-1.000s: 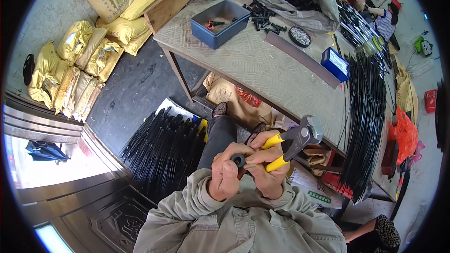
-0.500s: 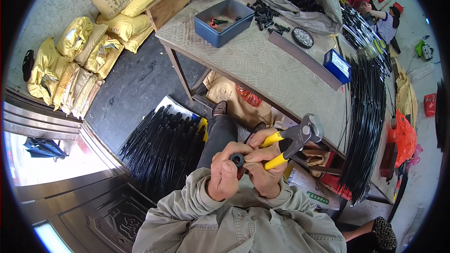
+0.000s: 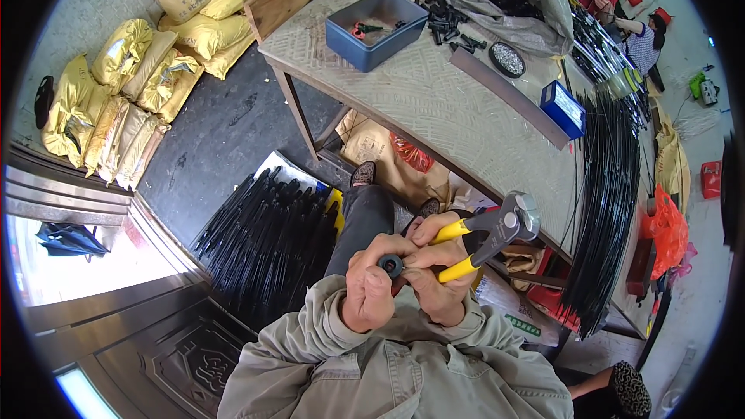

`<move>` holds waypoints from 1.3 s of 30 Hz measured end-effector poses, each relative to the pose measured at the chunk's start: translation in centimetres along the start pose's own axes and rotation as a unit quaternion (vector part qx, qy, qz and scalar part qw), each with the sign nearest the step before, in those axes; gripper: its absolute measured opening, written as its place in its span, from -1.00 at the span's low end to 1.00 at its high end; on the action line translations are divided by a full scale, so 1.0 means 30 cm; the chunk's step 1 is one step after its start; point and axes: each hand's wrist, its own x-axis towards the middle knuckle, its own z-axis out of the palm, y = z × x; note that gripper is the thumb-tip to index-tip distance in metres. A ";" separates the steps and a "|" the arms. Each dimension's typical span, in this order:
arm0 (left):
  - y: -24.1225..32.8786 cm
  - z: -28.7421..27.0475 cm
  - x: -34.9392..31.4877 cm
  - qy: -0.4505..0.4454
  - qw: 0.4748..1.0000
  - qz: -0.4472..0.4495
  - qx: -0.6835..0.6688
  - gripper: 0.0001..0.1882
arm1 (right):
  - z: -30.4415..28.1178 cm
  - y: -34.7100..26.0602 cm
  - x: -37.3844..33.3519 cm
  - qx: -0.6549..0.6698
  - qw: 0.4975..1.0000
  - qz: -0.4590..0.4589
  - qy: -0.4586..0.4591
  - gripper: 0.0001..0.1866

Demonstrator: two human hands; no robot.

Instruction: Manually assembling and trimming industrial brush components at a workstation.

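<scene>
My left hand (image 3: 369, 289) is closed around a black tubular piece (image 3: 390, 266) whose hollow round end faces up. Beside it, my right hand (image 3: 437, 273) grips the yellow-handled end-cutting pincers (image 3: 497, 234), their steel head pointing up and right, away from my body. The pincers' yellow handles are spread apart. My right fingertips also touch the rim of the black piece. Both hands are together in front of my chest. What lies inside the tube's end is too small to make out, and its lower part is hidden by my fingers.
Ahead stands a worktable (image 3: 403, 101) carrying a blue-grey bin (image 3: 372, 50), black fittings (image 3: 446, 19), a dish of small metal parts (image 3: 507, 60) and a blue box (image 3: 563, 111). Long black rods (image 3: 609, 209) hang over its right end; more rods (image 3: 268, 240) lie left. Two people work far right.
The whole view has shifted slightly. The pincers' head has moved a little to the right; both hands keep the same hold.
</scene>
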 end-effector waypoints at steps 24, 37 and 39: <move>0.011 -0.002 -0.008 -0.013 1.000 -0.002 -0.012 -0.39 | 0.004 0.018 -0.033 0.072 0.996 0.021 0.040 -0.82; -0.002 -0.004 0.001 0.000 0.998 0.032 0.045 -0.37 | -0.029 0.002 0.006 0.018 0.999 -0.002 -0.038 -0.78; -0.018 -0.011 -0.006 0.008 1.000 0.012 0.026 -0.37 | -0.016 -0.010 0.017 -0.003 0.999 0.026 -0.043 -0.78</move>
